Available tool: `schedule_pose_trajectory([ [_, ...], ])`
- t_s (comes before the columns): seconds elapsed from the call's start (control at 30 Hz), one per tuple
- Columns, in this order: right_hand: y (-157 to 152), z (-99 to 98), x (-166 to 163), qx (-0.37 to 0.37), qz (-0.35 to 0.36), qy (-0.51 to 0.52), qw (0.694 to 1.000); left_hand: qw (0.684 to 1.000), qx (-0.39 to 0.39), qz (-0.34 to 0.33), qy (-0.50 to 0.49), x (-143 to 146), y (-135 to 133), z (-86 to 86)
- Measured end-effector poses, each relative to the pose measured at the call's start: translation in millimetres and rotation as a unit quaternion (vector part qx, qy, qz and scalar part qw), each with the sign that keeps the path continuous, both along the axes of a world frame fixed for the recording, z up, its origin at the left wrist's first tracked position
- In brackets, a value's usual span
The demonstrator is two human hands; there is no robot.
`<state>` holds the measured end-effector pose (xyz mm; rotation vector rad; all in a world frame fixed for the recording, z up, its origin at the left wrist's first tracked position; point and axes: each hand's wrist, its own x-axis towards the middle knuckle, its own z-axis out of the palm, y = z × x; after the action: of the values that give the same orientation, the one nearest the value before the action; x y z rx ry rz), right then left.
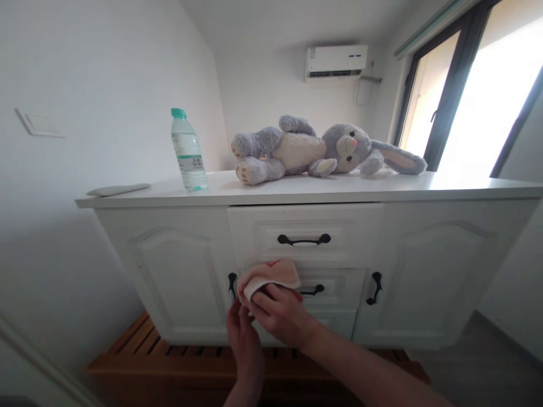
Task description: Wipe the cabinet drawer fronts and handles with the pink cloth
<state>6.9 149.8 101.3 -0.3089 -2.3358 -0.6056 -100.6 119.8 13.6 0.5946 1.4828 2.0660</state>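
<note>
My right hand (282,314) grips a folded pink and white cloth (268,276) and holds it against the front of a white cabinet (178,271), just below the top drawer (304,234) and beside the second drawer's black handle (313,291). My left hand (242,334) is raised under the cloth, its fingertips touching the cloth's lower left edge. Both forearms come in from the bottom of the view.
On the cabinet top lie a grey plush rabbit (322,150), an upright water bottle with a green cap (188,151) and a flat pale object (117,190). A wooden slatted platform (139,350) sits under the cabinet. A window (475,96) is at right, an air conditioner (336,61) on the back wall.
</note>
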Motion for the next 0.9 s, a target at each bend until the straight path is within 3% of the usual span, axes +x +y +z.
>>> schedule_pose_trajectory([
  [0.07, 25.4, -12.3, -38.9, 0.026, 0.007, -0.034, 0.999, 0.995, -0.025, 0.053, 0.083, -24.4, -1.6, 2.3],
  [0.17, 54.3, -28.3, -74.7, 0.045, -0.015, -0.049, 0.998, 0.967, -0.047, 0.031, 0.249, -44.7, 7.7, 3.9],
  [0.3, 67.5, -33.2, -66.6, 0.016, -0.058, -0.034, 0.998, 0.917, -0.067, 0.017, 0.393, -35.3, 21.6, 6.2],
  [0.5, 67.8, -32.8, 25.6, -0.025, -0.093, -0.005, 0.995, 0.884, -0.05, -0.068, 0.46, 36.8, 29.7, 1.5],
  [0.63, 66.6, -41.4, 117.9, -0.034, -0.13, 0.01, 0.991, 0.867, -0.012, -0.182, 0.464, 109.6, 35.2, -4.0],
  [0.73, 63.1, -42.7, 182.1, -0.047, -0.2, 0.025, 0.978, 0.83, 0.021, -0.286, 0.477, 164.3, 41.1, 3.8],
  [0.83, 57.8, -46.9, 216.4, -0.089, -0.25, 0.047, 0.963, 0.809, 0.021, -0.338, 0.48, 201.3, 44.3, 10.2],
  [0.9, 54.3, -61.8, 220.7, -0.11, -0.262, 0.052, 0.957, 0.813, -0.003, -0.345, 0.469, 210.2, 42.5, 2.2],
])
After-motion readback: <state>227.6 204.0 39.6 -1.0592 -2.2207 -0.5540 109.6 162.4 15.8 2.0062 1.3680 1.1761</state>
